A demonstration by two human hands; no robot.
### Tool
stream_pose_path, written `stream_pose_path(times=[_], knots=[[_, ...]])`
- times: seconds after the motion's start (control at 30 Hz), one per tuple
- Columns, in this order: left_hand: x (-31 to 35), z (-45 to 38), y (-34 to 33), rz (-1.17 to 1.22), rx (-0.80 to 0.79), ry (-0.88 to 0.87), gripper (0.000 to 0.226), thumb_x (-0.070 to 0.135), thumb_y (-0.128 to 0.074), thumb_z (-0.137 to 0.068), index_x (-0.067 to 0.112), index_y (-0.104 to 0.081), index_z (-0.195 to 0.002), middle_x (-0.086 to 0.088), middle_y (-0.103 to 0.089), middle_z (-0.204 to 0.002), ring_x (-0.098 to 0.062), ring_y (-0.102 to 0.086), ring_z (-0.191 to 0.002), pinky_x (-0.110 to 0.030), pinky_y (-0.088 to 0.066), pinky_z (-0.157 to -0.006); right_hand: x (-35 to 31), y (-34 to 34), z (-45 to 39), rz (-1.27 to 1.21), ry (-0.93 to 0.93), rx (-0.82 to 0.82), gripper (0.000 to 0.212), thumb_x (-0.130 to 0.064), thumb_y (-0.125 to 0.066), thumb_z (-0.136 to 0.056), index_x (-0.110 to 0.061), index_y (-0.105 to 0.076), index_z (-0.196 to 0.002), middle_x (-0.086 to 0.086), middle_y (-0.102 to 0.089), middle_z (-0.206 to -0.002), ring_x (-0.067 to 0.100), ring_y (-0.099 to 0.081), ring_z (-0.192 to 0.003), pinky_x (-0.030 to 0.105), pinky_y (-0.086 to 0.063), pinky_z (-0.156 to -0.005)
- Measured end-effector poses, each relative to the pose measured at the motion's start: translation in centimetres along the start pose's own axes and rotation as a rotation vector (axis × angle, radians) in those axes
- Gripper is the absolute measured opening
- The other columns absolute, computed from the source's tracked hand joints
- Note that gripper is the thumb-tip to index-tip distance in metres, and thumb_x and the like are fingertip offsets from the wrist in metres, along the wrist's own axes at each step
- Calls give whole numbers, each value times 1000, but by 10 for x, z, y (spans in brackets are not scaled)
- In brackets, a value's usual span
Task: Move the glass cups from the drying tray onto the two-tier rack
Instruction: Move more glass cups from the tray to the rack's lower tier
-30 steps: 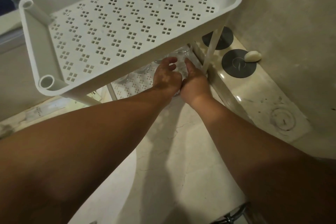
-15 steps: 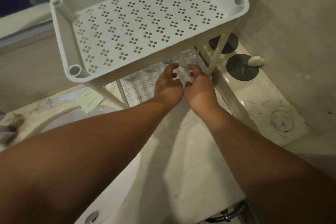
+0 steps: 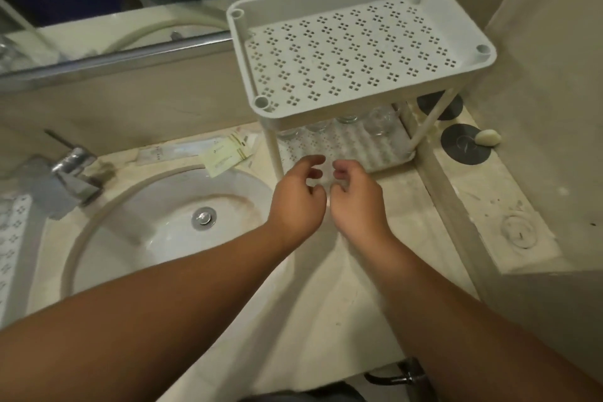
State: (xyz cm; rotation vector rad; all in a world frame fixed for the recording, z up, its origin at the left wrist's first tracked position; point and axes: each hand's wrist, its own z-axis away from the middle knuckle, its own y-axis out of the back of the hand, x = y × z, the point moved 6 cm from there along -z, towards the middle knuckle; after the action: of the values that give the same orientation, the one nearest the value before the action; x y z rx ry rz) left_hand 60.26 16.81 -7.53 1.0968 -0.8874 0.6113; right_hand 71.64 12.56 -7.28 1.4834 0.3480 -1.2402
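Observation:
The white two-tier rack point(image 3: 470, 73) stands on the counter at the back right; its perforated top tier holds nothing. Several clear glass cups point(image 3: 380, 119) stand along the back of the lower tier point(image 3: 385, 157), partly hidden under the top tier. My left hand point(image 3: 298, 197) and my right hand point(image 3: 355, 202) hover side by side just in front of the lower tier, fingers curled and apart, nothing in them. A strip of the white perforated drying tray point(image 3: 13, 238) shows at the far left edge.
A round white sink point(image 3: 156, 225) with a chrome tap point(image 3: 70, 173) lies to the left. Paper sachets point(image 3: 228, 157) lie behind it. Two black discs and a pale soap point(image 3: 487, 137) sit on the raised ledge right of the rack. A mirror runs along the back.
Both hands have let go of a glass cup on the lower tier and drawn back out from under the top tier. The view has pulled back, showing the sink.

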Motion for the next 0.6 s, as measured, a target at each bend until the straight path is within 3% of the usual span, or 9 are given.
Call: stream_pose_path(times=[0.1, 0.2, 0.3, 0.43, 0.6], knots=[[-15, 24, 28, 73, 28, 36, 48, 0, -49, -90, 27, -57, -129, 8, -64, -110, -15, -66, -99, -38, -54, -92, -15, -18, 25, -3, 30, -60, 33, -11, -54, -91, -23, -59, -121, -8, -64, -114, 5, -57, -98, 5, -36, -74], [-31, 47, 58, 103, 58, 61, 46, -2, -48, -90, 29, -60, -122, 13, -65, -108, -13, -68, -96, -37, -53, -92, -29, -41, 49, -32, 43, -137, 29, -15, -56, -91, -28, -60, -117, -13, -64, -111, -2, -57, -87, -3, -35, -67], [-47, 68, 94, 133, 106, 102, 45, 2, -49, -92, 40, -58, -114, 17, -64, -107, -10, -68, -88, -29, -54, -87, -44, -67, 72, -28, 52, -232, 29, -18, -55, -92, -33, -58, -117, -18, -61, -111, -11, -56, -85, -1, -37, -65], [-67, 99, 148, 192, 204, 133, 45, 2, -49, -92, 42, -58, -111, 18, -63, -107, -9, -67, -87, -12, -49, -75, -75, -101, 97, 7, 101, -305, 27, -23, -55, -92, -33, -57, -116, -20, -60, -112, -8, -58, -85, 6, -39, -68], [-93, 139, 209, 282, 330, 172, 44, 4, -49, -91, 43, -60, -109, 18, -65, -107, -9, -67, -94, -17, -50, -70, -123, -145, 129, 36, 209, -377, 24, -25, -56, -92, -38, -56, -112, -23, -60, -109, -7, -59, -83, 10, -41, -70]])
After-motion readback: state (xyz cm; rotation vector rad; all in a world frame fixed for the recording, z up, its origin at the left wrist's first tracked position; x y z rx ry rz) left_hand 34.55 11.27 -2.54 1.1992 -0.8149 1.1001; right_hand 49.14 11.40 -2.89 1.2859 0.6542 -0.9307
